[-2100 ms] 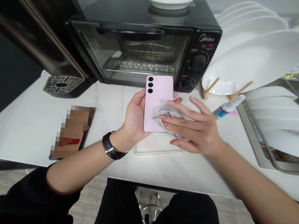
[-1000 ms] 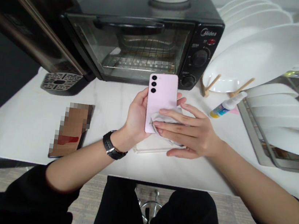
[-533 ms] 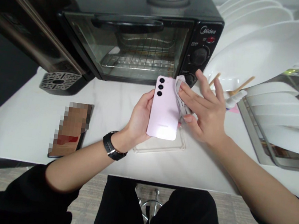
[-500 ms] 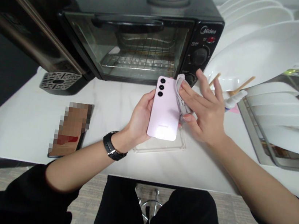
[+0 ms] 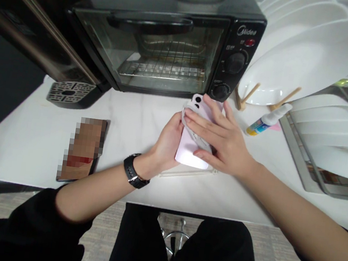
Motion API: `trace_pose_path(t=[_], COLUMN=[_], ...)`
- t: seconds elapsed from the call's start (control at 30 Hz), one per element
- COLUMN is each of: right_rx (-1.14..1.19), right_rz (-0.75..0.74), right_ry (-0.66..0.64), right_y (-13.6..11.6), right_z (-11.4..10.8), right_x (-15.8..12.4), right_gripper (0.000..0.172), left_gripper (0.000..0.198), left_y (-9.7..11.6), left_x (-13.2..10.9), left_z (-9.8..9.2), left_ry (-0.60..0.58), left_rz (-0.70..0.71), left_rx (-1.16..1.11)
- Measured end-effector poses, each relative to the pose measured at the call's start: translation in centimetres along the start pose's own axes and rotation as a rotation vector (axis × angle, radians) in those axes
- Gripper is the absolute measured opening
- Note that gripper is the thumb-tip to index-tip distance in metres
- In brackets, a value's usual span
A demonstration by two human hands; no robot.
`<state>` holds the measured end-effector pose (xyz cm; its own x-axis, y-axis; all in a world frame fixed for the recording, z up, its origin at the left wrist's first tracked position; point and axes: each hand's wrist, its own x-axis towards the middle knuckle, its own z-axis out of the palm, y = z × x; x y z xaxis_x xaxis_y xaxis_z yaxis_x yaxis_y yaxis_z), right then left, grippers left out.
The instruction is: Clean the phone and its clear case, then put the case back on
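My left hand (image 5: pixel 170 140) grips a pale pink smartphone (image 5: pixel 186 153) by its left edge, the back with its cameras facing up. Pressed flat over the phone's back is a whitish cloth (image 5: pixel 196 138), held under the fingers of my right hand (image 5: pixel 220 139). Much of the phone and part of the cloth are hidden by those fingers. Beneath the phone, a clear phone case (image 5: pixel 187 174) lies on the white counter (image 5: pixel 150 118), only its lower edge showing.
A black toaster oven (image 5: pixel 164 56) stands behind my hands. To the right are a small spray bottle (image 5: pixel 263 121), large white plates (image 5: pixel 311 58) in a wooden stand and a metal dish rack (image 5: pixel 307 165). A dark-edged device (image 5: pixel 84 148) with a blurred screen lies on the left.
My right hand has moved left with the cloth, from the phone's right edge onto its back. The phone has shifted slightly right and down; the spray bottle is now uncovered.
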<state>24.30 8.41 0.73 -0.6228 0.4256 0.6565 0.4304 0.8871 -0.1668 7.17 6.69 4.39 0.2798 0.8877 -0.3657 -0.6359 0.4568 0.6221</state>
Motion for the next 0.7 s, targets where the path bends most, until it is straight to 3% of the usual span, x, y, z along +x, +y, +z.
trace_pose_path(t=[0.23,0.37,0.5,0.6,0.7], right_rx=[0.053,-0.034,-0.141,-0.145,-0.144], right_rz=[-0.241,-0.318,-0.126,0.024,0.101], right_ry=[-0.084,0.063,0.157,0.151,0.122], right_y=[-0.9,-0.2,0.9,1.3,1.3], right_z=[-0.7,-1.3,-1.8,-2.0,-1.8], right_x=[0.2,-0.1,-0.5,-0.5,-0.4], right_gripper=[0.050,0.044,0.050,0.056,0.061], left_gripper=[0.052,0.054,0.051,0.047,0.043], left_y=[1.3,2.0,2.3,2.0,1.8], left_x=[0.3,0.2,-0.1,0.0,0.1], left_z=[-0.8,-0.6,-0.1,0.0,-0.2], left_ry=[-0.088,-0.085,-0.023,0.007,-0.041], left_rz=[-0.009,0.070,0.079,0.087,0.071], left_rx=[-0.005,-0.001,-0.024,-0.014,0.004])
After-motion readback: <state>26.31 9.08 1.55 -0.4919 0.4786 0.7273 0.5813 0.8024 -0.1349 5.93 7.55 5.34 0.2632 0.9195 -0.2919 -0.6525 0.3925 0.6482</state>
